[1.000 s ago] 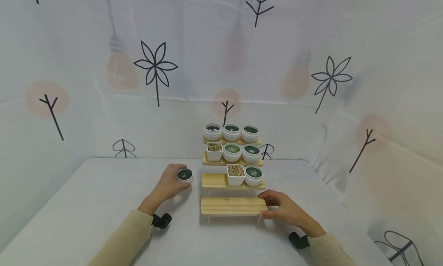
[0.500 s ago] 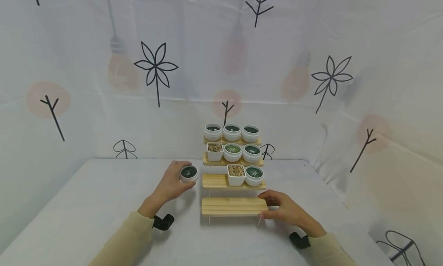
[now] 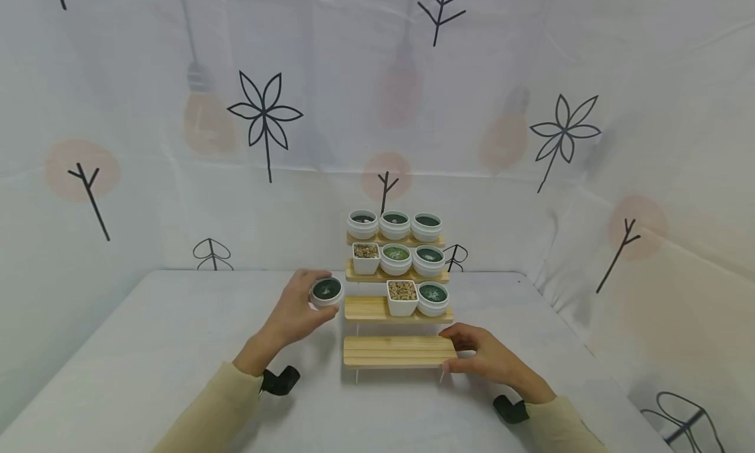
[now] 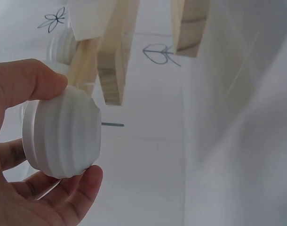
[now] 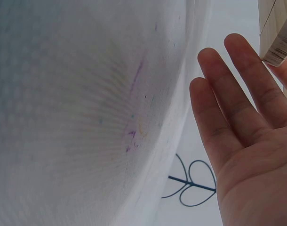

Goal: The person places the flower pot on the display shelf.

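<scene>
My left hand grips a small round white pot with a dark green top, thumb on one side and fingers on the other. It is held in the air left of a stepped wooden stand. In the left wrist view the ribbed side of the pot faces the camera. My right hand pinches the right end of the stand's lowest board between thumb and index finger. In the right wrist view the other fingers extend past the board's end.
Several round white pots stand on the upper boards. Square white pots with a grainy tan filling sit among them, one on the third board beside a round green one. Bare wood shows at that board's left. A printed cloth hangs behind the white table.
My left hand has carried the pot a little to the right and upward, closer to the stand. The right hand stays at the lowest board's end.
</scene>
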Motion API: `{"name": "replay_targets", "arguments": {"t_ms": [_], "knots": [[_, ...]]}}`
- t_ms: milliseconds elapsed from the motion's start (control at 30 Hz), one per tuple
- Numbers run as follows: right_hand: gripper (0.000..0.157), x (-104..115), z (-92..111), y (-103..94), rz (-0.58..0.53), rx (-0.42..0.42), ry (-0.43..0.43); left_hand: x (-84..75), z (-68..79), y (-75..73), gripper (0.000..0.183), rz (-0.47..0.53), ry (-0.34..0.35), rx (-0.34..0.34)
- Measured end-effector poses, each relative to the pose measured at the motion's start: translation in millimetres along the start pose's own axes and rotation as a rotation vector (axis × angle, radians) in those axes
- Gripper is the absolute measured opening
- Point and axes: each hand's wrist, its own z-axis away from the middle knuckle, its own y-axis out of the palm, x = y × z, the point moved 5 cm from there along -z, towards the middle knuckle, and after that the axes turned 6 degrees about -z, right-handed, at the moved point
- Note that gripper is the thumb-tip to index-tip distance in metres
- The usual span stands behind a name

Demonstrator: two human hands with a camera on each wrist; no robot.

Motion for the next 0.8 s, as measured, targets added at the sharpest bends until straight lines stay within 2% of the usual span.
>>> {"name": "replay_targets", "arguments": {"t_ms": [267,567,800], "knots": [[0.042,0,0,0.2,0.009,-0.003,0.010,-19.6,1.7,0.0,0.060,0.029,0.041,0.002],[0.043,0,0,0.4,0.005,-0.004,0.026,-31.4,0.6,8.6,0.057,0.064,0.100,-0.019],[0.043,0,-1,0.7,0.012,-0.005,0.028,-37.4,-1.8,16.9,0.056,0.084,0.078,-0.019]]}}
